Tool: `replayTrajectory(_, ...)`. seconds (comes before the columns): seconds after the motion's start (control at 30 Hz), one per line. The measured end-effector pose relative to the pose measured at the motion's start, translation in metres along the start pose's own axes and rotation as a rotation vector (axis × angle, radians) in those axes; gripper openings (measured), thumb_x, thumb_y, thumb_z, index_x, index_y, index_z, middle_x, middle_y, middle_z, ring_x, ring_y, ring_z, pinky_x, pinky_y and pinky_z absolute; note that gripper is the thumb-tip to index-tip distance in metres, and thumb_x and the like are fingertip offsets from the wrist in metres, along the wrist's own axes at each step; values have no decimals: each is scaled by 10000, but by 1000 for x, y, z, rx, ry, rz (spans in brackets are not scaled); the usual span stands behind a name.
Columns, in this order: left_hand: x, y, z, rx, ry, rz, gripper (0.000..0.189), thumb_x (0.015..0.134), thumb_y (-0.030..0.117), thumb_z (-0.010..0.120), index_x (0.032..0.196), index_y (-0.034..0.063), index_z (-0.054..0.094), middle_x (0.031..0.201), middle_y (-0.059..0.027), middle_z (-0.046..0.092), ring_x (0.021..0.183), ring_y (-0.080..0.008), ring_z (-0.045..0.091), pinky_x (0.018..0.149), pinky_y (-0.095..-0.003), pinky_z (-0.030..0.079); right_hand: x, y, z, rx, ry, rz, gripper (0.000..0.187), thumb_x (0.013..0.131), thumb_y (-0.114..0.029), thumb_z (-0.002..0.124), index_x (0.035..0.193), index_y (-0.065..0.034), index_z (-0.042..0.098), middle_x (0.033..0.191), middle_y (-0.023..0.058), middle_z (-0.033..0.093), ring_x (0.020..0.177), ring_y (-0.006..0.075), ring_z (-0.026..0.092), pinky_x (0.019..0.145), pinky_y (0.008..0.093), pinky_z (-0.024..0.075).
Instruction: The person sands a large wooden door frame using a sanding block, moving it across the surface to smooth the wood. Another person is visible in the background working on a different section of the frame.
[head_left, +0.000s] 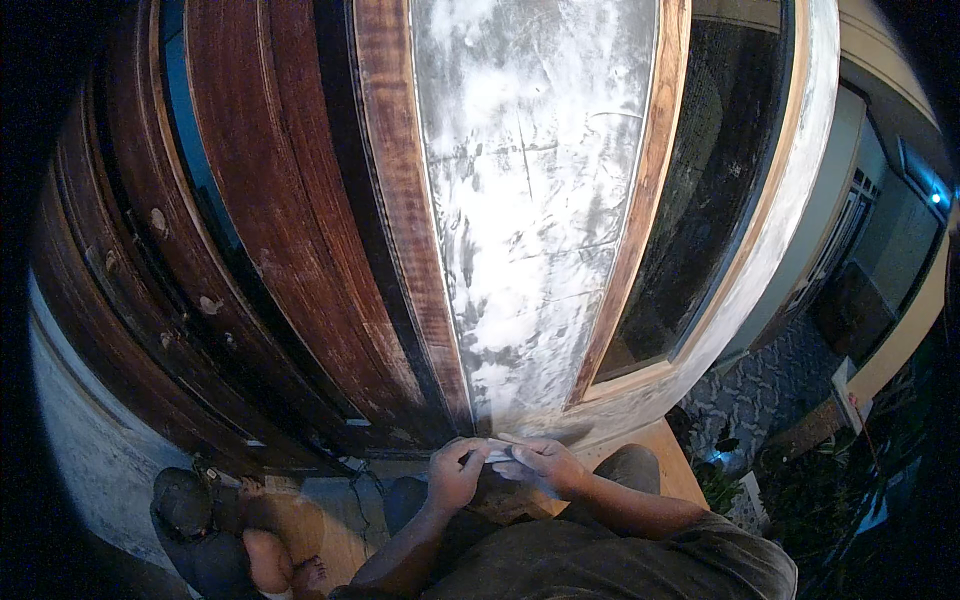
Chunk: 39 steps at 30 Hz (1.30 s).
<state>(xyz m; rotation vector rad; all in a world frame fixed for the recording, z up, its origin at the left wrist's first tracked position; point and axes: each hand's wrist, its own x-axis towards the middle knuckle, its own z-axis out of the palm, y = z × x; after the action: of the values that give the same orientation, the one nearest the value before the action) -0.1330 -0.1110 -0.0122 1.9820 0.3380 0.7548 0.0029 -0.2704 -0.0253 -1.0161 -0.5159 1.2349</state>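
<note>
Both hands meet low in the middle of the head view, in front of the foot of a whitish, patchy wall strip (525, 225) between wooden frames. Between them is a small pale folded or flat piece (498, 451), whose material I cannot tell. My left hand (456, 472) pinches its left end with thumb and fingers. From the other side, my right hand (546, 466) grips it, thumb on top and fingers beneath. A brown wooden frame post (405, 187) rises left of the strip, and a lighter wooden window frame (637, 217) stands right of it.
At lower left a person in a dark cap (182, 501) sits low near dark wooden door panels (300, 225). A cable (362, 495) lies on the tan floor (330, 517) between us. Dark window glass (690, 195) stands at right, with plants (817, 495) and a patterned pavement (750, 375) beyond.
</note>
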Motion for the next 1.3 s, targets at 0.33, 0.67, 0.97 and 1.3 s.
replayTrajectory(0.33, 0, 0, -1, -27, 54, 0, 160, 913, 141, 717, 982, -1, 741, 926, -162, 739, 851, -272, 722, 771, -369, 549, 2, -11, 4, -587, 85, -100, 374, 1080, -239, 515, 1241, 55, 681, 1174, 115, 717, 1121, 156, 626, 983, 314, 490)
replayTrajectory(0.67, -4, -4, 1, -54, 69, -98, 217, 923, 193, 738, 1004, -8, 737, 926, -146, 735, 832, -230, 705, 755, -346, 539, 39, -203, 40, -1360, 477, -1372, 398, 969, -32, 604, 1366, -13, 615, 1448, 235, 555, 1360, 393, 532, 1157, 483, 381)
replayTrajectory(0.97, -4, -21, -9, -13, 106, -20, 202, 925, 193, 722, 995, 4, 740, 931, -154, 735, 881, -263, 715, 793, -369, 542, 88, -246, 58, -1642, 1024, -1547, 458, 925, -101, 656, 1382, -81, 629, 1502, 182, 528, 1475, 422, 373, 1223, 613, 139)
replayTrajectory(1.3, 43, -8, -16, 15, 88, 52, 188, 936, 181, 702, 1005, 9, 735, 941, -161, 737, 888, -291, 717, 804, -385, 547, 101, -292, 76, -1630, 1075, -1563, 466, 931, -91, 630, 1395, -137, 629, 1501, 100, 552, 1510, 392, 321, 1214, 621, 88)
